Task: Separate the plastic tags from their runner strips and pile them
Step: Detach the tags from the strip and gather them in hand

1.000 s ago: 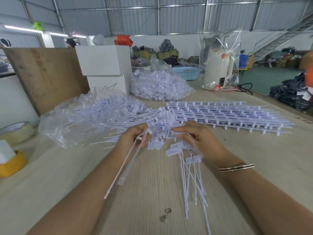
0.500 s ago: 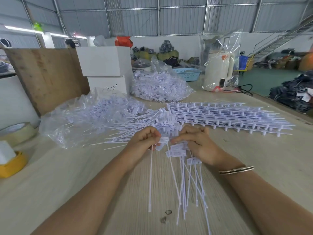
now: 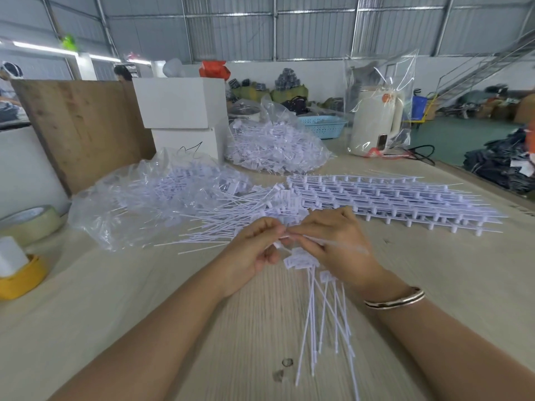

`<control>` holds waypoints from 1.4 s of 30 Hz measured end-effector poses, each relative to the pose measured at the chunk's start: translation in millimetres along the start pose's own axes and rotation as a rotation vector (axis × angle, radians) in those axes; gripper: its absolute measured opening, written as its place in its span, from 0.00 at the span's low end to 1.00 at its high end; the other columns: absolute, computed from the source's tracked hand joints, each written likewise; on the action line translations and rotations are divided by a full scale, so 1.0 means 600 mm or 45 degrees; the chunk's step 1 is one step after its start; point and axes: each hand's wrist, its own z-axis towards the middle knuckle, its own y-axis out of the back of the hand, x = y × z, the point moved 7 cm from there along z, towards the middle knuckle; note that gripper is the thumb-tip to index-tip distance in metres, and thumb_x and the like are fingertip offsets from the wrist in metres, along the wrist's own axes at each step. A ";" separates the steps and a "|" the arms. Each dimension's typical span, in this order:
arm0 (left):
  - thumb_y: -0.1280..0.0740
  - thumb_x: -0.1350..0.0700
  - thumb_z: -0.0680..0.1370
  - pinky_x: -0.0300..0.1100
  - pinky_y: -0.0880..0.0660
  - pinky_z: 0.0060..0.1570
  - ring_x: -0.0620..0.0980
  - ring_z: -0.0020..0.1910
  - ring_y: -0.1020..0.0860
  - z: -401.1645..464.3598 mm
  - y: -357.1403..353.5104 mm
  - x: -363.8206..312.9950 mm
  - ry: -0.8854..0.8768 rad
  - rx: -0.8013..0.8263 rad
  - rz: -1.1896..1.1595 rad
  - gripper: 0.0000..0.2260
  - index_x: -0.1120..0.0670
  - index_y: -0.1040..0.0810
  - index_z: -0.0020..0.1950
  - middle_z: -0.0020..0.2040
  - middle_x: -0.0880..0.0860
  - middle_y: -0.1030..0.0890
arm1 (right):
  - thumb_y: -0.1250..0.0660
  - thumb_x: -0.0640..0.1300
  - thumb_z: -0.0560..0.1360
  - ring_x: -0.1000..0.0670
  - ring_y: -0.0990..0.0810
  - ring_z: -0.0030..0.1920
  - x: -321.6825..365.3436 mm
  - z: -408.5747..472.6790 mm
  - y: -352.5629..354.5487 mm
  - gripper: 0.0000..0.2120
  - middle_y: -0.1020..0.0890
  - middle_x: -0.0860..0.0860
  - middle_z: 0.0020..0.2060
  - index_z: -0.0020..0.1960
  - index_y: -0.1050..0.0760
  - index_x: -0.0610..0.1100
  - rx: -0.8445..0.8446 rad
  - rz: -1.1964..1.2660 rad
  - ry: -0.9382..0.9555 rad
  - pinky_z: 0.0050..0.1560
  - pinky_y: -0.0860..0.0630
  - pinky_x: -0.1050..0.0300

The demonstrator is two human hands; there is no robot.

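Both hands meet at the middle of the tabletop [image 3: 121, 287]. My left hand [image 3: 254, 250] pinches the head end of one tag [image 3: 335, 244] with curled fingers, and my right hand [image 3: 335, 244] pinches the same tag just beside it, its thin tail running off to the right, blurred. Under the right hand hangs a small cluster [image 3: 318, 308] of tags, heads up near the palm and tails fanning toward me; whether it is gripped or only lies on the tabletop below, I cannot tell.

The loose pile [image 3: 246, 212] lies just beyond the hands, spilling from a clear bag [image 3: 139, 198]. The unseparated strips [image 3: 390, 198] lie stacked to the right of it, and a second bag [image 3: 275, 149] of tags lies further back.

I judge these tags very light, thin and springy: the tails flex and tangle easily, and the moulded joints should snap with a twist. I would hold the blocky head, not the tail, since the tail would bend or slip.
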 end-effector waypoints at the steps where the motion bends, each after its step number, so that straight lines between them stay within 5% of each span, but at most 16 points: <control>1: 0.34 0.58 0.72 0.33 0.31 0.30 0.43 0.28 0.27 0.001 0.003 -0.001 0.022 -0.010 -0.121 0.02 0.54 0.26 0.42 0.36 0.51 0.21 | 0.33 0.50 0.73 0.49 0.21 0.33 -0.002 0.000 0.003 0.08 0.19 0.52 0.33 0.43 0.16 0.49 -0.014 -0.036 -0.016 0.39 0.36 0.52; 7: 0.31 0.44 0.67 0.34 0.32 0.24 0.44 0.24 0.30 0.003 0.017 0.012 0.185 -0.021 -0.013 0.16 0.54 0.27 0.46 0.31 0.51 0.24 | 0.36 0.47 0.75 0.47 0.20 0.36 -0.006 0.003 0.017 0.10 0.17 0.50 0.39 0.45 0.16 0.47 -0.088 -0.141 0.000 0.40 0.35 0.52; 11: 0.30 0.52 0.67 0.33 0.30 0.26 0.42 0.24 0.29 0.006 0.017 0.013 0.112 -0.069 -0.052 0.09 0.54 0.28 0.39 0.29 0.49 0.24 | 0.30 0.43 0.72 0.48 0.17 0.40 -0.007 -0.001 -0.002 0.07 0.16 0.50 0.42 0.49 0.17 0.46 -0.004 -0.137 -0.005 0.41 0.27 0.53; 15: 0.32 0.57 0.73 0.35 0.25 0.31 0.44 0.29 0.22 0.007 0.019 0.021 0.117 -0.071 -0.029 0.06 0.55 0.28 0.42 0.34 0.52 0.19 | 0.29 0.45 0.68 0.47 0.18 0.38 -0.013 -0.004 -0.016 0.08 0.18 0.50 0.39 0.47 0.17 0.46 0.083 -0.176 -0.048 0.41 0.33 0.53; 21: 0.35 0.61 0.77 0.34 0.25 0.35 0.46 0.34 0.19 0.005 0.019 0.005 -0.071 -0.061 0.181 0.06 0.55 0.31 0.44 0.35 0.51 0.17 | 0.41 0.53 0.76 0.49 0.20 0.38 -0.021 -0.005 -0.025 0.14 0.18 0.53 0.36 0.44 0.18 0.48 0.225 -0.058 -0.150 0.44 0.33 0.50; 24: 0.35 0.63 0.77 0.35 0.25 0.36 0.48 0.36 0.18 0.004 0.016 -0.008 -0.163 -0.024 0.287 0.06 0.56 0.31 0.44 0.34 0.52 0.17 | 0.37 0.50 0.77 0.49 0.20 0.39 -0.033 -0.007 -0.035 0.11 0.17 0.52 0.37 0.45 0.18 0.47 0.290 0.124 -0.239 0.46 0.28 0.45; 29: 0.34 0.59 0.72 0.36 0.25 0.35 0.46 0.32 0.22 0.001 0.006 -0.013 -0.166 0.075 0.085 0.06 0.56 0.31 0.43 0.32 0.51 0.20 | 0.39 0.49 0.77 0.64 0.26 0.36 -0.031 -0.008 -0.027 0.11 0.18 0.59 0.37 0.45 0.18 0.49 0.197 0.332 -0.280 0.48 0.40 0.64; 32: 0.34 0.65 0.72 0.34 0.29 0.28 0.44 0.26 0.27 -0.001 0.007 -0.019 -0.129 0.115 -0.215 0.07 0.57 0.32 0.40 0.28 0.51 0.25 | 0.36 0.45 0.77 0.62 0.26 0.30 -0.065 -0.011 -0.013 0.08 0.21 0.57 0.31 0.41 0.22 0.52 0.019 0.630 -0.576 0.37 0.35 0.75; 35: 0.34 0.64 0.71 0.33 0.30 0.26 0.43 0.25 0.28 -0.001 0.023 -0.027 -0.140 0.023 -0.245 0.06 0.57 0.31 0.40 0.27 0.50 0.26 | 0.35 0.41 0.76 0.60 0.23 0.34 -0.101 -0.020 0.021 0.09 0.21 0.60 0.34 0.44 0.23 0.55 -0.115 0.602 -0.650 0.37 0.32 0.71; 38: 0.36 0.62 0.76 0.33 0.27 0.29 0.42 0.28 0.25 0.003 0.035 -0.016 -0.087 -0.176 0.015 0.04 0.54 0.26 0.42 0.29 0.49 0.22 | 0.33 0.38 0.74 0.52 0.24 0.40 -0.084 -0.022 -0.004 0.11 0.22 0.55 0.41 0.51 0.19 0.52 0.183 0.335 -0.493 0.49 0.35 0.53; 42: 0.33 0.57 0.77 0.32 0.28 0.30 0.42 0.29 0.23 0.005 0.024 0.015 -0.010 -0.235 0.354 0.03 0.52 0.22 0.49 0.39 0.52 0.21 | 0.32 0.36 0.73 0.51 0.28 0.40 -0.062 -0.019 -0.042 0.14 0.27 0.52 0.43 0.55 0.19 0.49 0.399 0.238 -0.387 0.49 0.39 0.50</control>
